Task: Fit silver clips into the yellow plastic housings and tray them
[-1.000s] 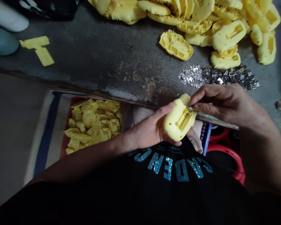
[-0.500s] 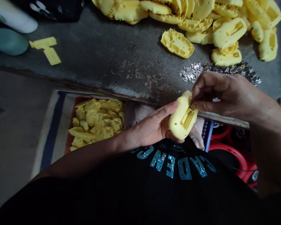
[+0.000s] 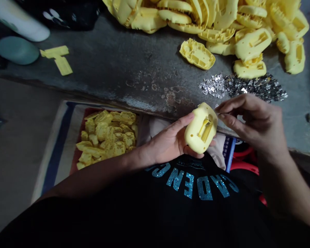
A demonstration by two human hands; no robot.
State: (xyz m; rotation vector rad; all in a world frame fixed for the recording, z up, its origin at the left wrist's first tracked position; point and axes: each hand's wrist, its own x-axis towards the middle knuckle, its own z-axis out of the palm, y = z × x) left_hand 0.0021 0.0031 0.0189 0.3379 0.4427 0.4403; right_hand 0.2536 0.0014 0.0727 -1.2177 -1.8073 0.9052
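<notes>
Yellow plastic shell [image 3: 195, 128], held in mid-air just off the near edge of the bench [image 3: 113, 62]. From where I stand it looks light, stiff and smooth; the thin edges of its slot are probably weakest, so the rounded sides suit a grip. The left hand [image 3: 174, 139] curls its fingers around it. The right hand [image 3: 260, 120] has thumb and forefinger nearly meeting beside it; I cannot tell whether they pinch anything.

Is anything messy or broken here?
The dark grey worktop looks worn, with a brownish patch near its edge, and small shiny metal pieces lie loose on it. The yellow plastic shell in the left hand shows no clear damage.
</notes>
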